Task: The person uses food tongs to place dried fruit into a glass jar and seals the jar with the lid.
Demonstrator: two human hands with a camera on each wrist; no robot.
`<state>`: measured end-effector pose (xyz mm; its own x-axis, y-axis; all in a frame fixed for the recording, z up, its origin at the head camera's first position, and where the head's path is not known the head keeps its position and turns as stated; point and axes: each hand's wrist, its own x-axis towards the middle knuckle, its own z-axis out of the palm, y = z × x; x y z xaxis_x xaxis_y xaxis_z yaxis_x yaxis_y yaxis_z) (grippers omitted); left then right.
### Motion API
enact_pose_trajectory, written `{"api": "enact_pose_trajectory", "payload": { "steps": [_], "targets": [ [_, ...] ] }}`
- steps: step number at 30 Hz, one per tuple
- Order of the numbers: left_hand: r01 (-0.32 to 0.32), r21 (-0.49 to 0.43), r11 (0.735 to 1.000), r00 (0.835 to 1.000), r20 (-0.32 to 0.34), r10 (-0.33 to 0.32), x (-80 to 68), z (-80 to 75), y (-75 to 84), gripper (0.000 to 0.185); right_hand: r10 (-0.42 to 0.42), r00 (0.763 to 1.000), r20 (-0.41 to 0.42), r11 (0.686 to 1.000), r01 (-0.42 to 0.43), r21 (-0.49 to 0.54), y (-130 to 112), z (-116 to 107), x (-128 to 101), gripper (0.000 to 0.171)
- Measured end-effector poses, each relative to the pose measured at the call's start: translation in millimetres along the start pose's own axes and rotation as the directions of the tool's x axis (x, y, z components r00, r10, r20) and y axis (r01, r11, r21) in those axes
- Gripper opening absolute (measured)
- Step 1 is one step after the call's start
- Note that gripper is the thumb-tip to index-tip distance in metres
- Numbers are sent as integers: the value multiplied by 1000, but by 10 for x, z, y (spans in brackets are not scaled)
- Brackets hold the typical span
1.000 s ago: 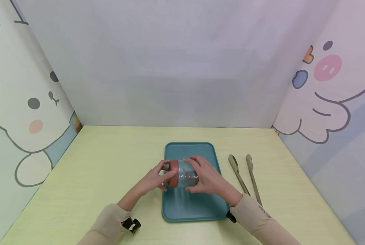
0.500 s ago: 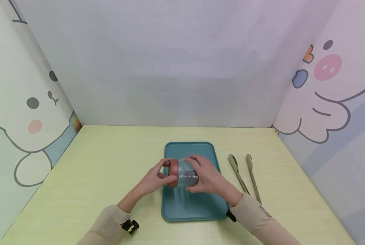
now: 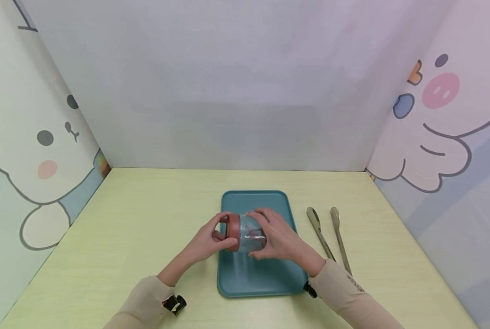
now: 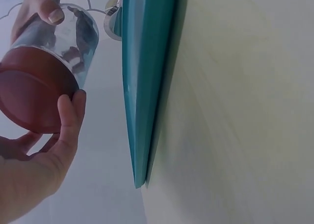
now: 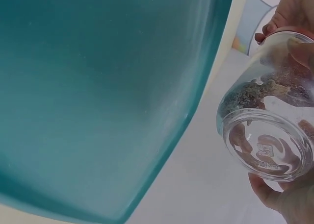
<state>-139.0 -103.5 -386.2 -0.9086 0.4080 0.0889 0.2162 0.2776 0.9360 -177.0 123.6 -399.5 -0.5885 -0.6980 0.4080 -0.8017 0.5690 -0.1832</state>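
A pale yellow-green table (image 3: pixel 146 219) is seen under everything, walled on three sides by panels with cartoon animals. A teal tray (image 3: pixel 255 278) is laid at its centre, long side running from 12 to 6 o'clock. Metal tongs (image 3: pixel 329 235) are laid on the table at 3 o'clock from the tray, apart from it, the tips pointing toward 12 o'clock.

A glass jar (image 3: pixel 250 238) is held on its side above the tray's left half, clear of its surface, with the brown-red lid (image 3: pixel 233 237) turned toward 9 o'clock and the glass base toward 3 o'clock. Dark reddish-brown contents (image 5: pixel 267 89) are seen inside, gathered against the glass wall.

The jar's body is gripped by the right hand (image 3: pixel 279 240), its fingers curled over the top of the glass and slightly spread. The lid is gripped by the left hand (image 3: pixel 205 242), with the thumb (image 4: pixel 68 121) pressed against the rim and the other fingers curled round it.
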Motion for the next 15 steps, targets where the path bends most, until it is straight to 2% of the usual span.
{"api": "enact_pose_trajectory", "payload": {
  "steps": [4, 8, 11, 15],
  "targets": [
    [7, 21, 1000, 1000, -6, -7, -2, -24, 37, 64, 18, 999, -30, 997, -15, 80, 22, -2, -5, 87],
    [0, -6, 1000, 1000, 7, 0, -6, -65, 45, 65, 57, 997, -45, 977, -47, 206, 43, -10, -24, 88],
    [-21, -14, 1000, 1000, 21, 22, -11, -97, 31, 66, 80, 996, -47, 949, -62, 308, 53, -2, -46, 87],
    [-61, 7, 998, 998, 34, 61, -20, -130, 4, 66, 103, 993, -54, 896, -69, 438, 59, 16, -78, 85]
  ]
}}
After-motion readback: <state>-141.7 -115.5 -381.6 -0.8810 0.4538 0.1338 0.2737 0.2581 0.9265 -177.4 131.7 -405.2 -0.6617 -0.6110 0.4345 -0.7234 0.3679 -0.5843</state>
